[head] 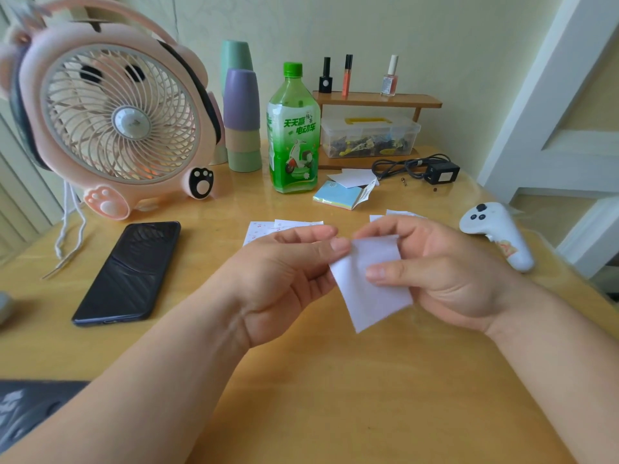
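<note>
White paper slip [371,283] sits at the centre of the frame, held up off the table [335,396] between both hands. Its long side runs roughly top to bottom in the picture, leaning a little, and its lower corner hangs free toward the bottom of the frame.

The left hand [288,266] comes in from the left and pinches the slip's upper left edge between thumb and forefinger. The right hand [449,272] comes in from the right, with its thumb lying across the face of the slip and its curled fingers behind, so it covers more of the paper. Both hands are clamped on the slip and their fingertips almost meet at the top edge. A fold or tear would probably turn on that shared upper edge.

Just above the hands in the frame, loose slips [284,226] lie flat on the table. Farther up are a pad of coloured notes [338,195] and a green bottle [293,135]. A phone [129,272] lies well to the left and a white controller [495,236] to the right. Below the hands there is open wood.
</note>
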The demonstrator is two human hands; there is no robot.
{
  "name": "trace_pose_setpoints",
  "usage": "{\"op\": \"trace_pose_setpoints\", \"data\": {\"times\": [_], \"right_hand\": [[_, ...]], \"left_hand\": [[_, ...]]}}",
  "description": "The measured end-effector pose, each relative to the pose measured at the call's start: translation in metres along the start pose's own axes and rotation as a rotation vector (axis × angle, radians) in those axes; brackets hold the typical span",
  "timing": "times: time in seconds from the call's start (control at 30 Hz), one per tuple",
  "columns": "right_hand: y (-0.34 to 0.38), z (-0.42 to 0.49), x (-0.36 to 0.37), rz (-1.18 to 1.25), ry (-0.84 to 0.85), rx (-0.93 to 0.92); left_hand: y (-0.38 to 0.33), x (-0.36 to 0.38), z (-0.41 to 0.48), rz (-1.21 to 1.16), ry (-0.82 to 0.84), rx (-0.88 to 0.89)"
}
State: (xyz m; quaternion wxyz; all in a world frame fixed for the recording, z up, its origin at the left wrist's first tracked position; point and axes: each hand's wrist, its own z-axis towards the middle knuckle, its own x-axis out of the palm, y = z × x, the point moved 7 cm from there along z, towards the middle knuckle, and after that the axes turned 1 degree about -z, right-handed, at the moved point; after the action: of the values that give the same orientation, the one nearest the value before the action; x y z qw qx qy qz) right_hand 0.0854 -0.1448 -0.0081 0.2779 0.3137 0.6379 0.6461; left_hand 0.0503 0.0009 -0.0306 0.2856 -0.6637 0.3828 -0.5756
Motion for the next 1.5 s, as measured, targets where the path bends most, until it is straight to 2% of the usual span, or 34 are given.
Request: {"op": "trace_pose_setpoints", "data": {"times": [0.07, 0.13, 0.27, 0.5, 0.57, 0.63, 0.8, 0.97, 1.2, 1.3, 1.4, 1.5], "right_hand": [[-0.005, -0.001, 0.004, 0.029, 0.045, 0.084], [-0.006, -0.002, 0.007, 0.046, 0.043, 0.105], [-0.008, -0.001, 0.010, 0.237, -0.028, 0.127], [-0.008, -0.001, 0.023, 0.518, 0.173, 0.162], [-0.007, -0.001, 0.017, 0.479, 0.126, 0.162], [-0.003, -0.002, 0.012, 0.429, 0.006, 0.142], [0.002, -0.003, 0.015, 0.491, -0.144, 0.126], [0.000, -0.003, 0.017, 0.468, -0.121, 0.131], [-0.003, -0.002, 0.013, 0.243, -0.162, 0.111], [0.000, -0.008, 0.019, 0.305, -0.126, 0.142], [0.004, -0.012, 0.027, 0.365, -0.101, 0.139], [0.002, -0.009, 0.020, 0.337, -0.156, 0.118]], "left_hand": [[-0.003, -0.002, -0.001, 0.181, -0.065, 0.098], [-0.003, 0.000, -0.002, 0.239, -0.088, 0.143], [-0.002, 0.011, -0.004, 0.048, -0.004, 0.101], [0.001, 0.025, -0.009, -0.196, 0.119, 0.068], [0.000, 0.028, -0.010, -0.206, 0.142, 0.066], [0.000, 0.030, -0.011, -0.198, 0.158, 0.069], [0.000, 0.029, -0.011, -0.168, 0.169, 0.084], [-0.004, 0.026, -0.008, -0.097, 0.138, 0.178], [-0.015, 0.013, -0.007, 0.031, 0.031, 0.365], [-0.013, 0.016, -0.009, 0.072, 0.035, 0.353], [-0.009, 0.023, -0.009, -0.038, 0.088, 0.291], [-0.012, 0.026, -0.010, -0.169, 0.131, 0.266]]}}
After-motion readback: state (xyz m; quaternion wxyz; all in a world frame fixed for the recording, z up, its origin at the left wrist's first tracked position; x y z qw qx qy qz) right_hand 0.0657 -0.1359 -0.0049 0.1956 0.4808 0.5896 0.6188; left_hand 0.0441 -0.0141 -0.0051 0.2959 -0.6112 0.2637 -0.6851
